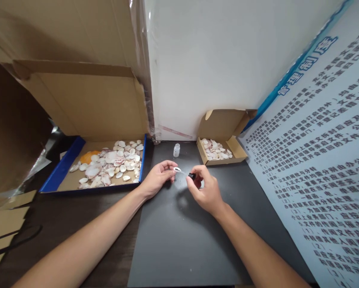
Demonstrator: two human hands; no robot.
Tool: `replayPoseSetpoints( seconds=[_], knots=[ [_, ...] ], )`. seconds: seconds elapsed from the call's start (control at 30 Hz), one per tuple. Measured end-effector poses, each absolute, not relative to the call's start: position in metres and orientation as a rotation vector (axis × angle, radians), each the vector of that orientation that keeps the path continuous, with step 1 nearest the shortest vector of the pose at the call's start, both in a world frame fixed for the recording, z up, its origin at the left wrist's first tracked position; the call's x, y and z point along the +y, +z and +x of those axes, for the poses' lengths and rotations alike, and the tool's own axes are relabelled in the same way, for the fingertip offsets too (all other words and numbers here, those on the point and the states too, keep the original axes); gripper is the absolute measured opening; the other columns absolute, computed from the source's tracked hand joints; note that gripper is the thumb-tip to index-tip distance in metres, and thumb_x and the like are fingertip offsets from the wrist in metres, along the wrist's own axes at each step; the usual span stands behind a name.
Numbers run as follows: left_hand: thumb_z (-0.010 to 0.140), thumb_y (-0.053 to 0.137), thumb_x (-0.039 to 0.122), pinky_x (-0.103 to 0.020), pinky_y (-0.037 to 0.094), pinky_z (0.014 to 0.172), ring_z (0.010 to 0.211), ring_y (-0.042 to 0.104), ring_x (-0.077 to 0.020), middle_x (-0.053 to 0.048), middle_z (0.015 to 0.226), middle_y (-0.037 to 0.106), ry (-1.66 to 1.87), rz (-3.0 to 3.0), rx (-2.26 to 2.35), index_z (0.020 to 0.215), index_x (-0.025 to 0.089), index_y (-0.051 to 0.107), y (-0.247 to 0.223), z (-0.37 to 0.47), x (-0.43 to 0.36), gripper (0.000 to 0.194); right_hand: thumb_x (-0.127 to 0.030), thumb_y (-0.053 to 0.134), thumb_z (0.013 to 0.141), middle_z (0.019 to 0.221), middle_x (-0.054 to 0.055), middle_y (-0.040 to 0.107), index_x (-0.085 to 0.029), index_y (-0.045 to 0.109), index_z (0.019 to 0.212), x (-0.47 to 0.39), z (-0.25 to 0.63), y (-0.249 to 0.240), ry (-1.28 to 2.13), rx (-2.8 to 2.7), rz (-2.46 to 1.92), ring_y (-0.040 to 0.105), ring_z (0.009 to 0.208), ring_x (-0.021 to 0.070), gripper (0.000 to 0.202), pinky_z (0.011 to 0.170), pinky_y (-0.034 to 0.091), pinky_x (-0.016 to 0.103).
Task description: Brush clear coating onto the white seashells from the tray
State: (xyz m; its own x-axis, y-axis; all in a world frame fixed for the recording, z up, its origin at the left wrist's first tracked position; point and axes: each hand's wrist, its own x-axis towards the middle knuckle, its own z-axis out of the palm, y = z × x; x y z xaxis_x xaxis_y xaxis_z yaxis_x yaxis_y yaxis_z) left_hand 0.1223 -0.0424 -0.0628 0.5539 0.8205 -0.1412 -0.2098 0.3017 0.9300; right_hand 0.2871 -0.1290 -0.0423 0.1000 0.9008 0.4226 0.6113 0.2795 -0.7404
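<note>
Between thumb and fingers, my left hand (160,177) pinches a small white shell (177,169) above the dark grey mat (167,248). To its right, my right hand (206,189) grips the black cap (192,176) of a small brush. The thin pale brush tip points left and reaches the shell or nearly so; whether they touch is hard to tell. Behind both hands stands a small clear bottle (176,150), upright and without a cap, with whitish contents.
On the left, a blue-edged box (62,168) with its lid raised holds many shells (107,164). A smaller cardboard box (238,149) at the back right contains more shells (214,150). A white wall panel rises behind, and a printed board (323,132) leans at the right.
</note>
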Motion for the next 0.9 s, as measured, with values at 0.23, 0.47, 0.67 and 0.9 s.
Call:
replayPoseSetpoints(
  seconds=[0.23, 0.47, 0.67, 0.9],
  knots=[
    [0.070, 0.078, 0.024, -0.020, 0.044, 0.068, 0.071, 0.061, -0.0099, 0.000, 0.076, 0.063, 0.729, 1.006, 0.681, 0.090, 0.013, 0.060, -0.063, 0.121, -0.041, 0.029, -0.025, 0.058, 0.084, 0.061, -0.006, 0.049, -0.021, 0.048, 0.094, -0.127, 0.288, -0.046, 0.433, -1.585, -1.470, 0.047, 0.049, 0.0100, 0.014, 0.053, 0.039, 0.021],
    [0.068, 0.080, 0.022, -0.021, 0.046, 0.074, 0.073, 0.063, -0.0097, 0.001, 0.078, 0.063, 0.724, 0.945, 0.626, 0.081, 0.014, 0.056, -0.063, 0.121, -0.040, 0.029, -0.027, 0.055, 0.087, 0.061, -0.007, 0.045, -0.021, 0.047, 0.093, -0.123, 0.289, -0.050, 0.521, -1.512, -1.430, 0.045, 0.051, 0.0106, 0.012, 0.052, 0.037, 0.021],
    [0.069, 0.078, 0.020, -0.021, 0.046, 0.071, 0.071, 0.062, -0.0089, 0.001, 0.081, 0.063, 0.668, 0.992, 0.622, 0.096, 0.014, 0.057, -0.060, 0.120, -0.041, 0.035, -0.029, 0.045, 0.093, 0.064, -0.004, 0.050, -0.018, 0.057, 0.109, -0.123, 0.290, -0.051, 0.628, -1.560, -1.473, 0.049, 0.056, 0.0129, 0.023, 0.056, 0.036, 0.023],
    [0.074, 0.074, 0.030, -0.024, 0.047, 0.071, 0.071, 0.062, -0.0115, -0.001, 0.078, 0.064, 0.635, 1.227, 0.668, 0.093, 0.014, 0.058, -0.058, 0.122, -0.047, 0.029, -0.035, 0.046, 0.093, 0.066, -0.001, 0.056, -0.017, 0.064, 0.095, -0.123, 0.284, -0.056, 0.843, -1.456, -1.502, 0.050, 0.057, 0.0129, 0.026, 0.054, 0.036, 0.023]
  ],
)
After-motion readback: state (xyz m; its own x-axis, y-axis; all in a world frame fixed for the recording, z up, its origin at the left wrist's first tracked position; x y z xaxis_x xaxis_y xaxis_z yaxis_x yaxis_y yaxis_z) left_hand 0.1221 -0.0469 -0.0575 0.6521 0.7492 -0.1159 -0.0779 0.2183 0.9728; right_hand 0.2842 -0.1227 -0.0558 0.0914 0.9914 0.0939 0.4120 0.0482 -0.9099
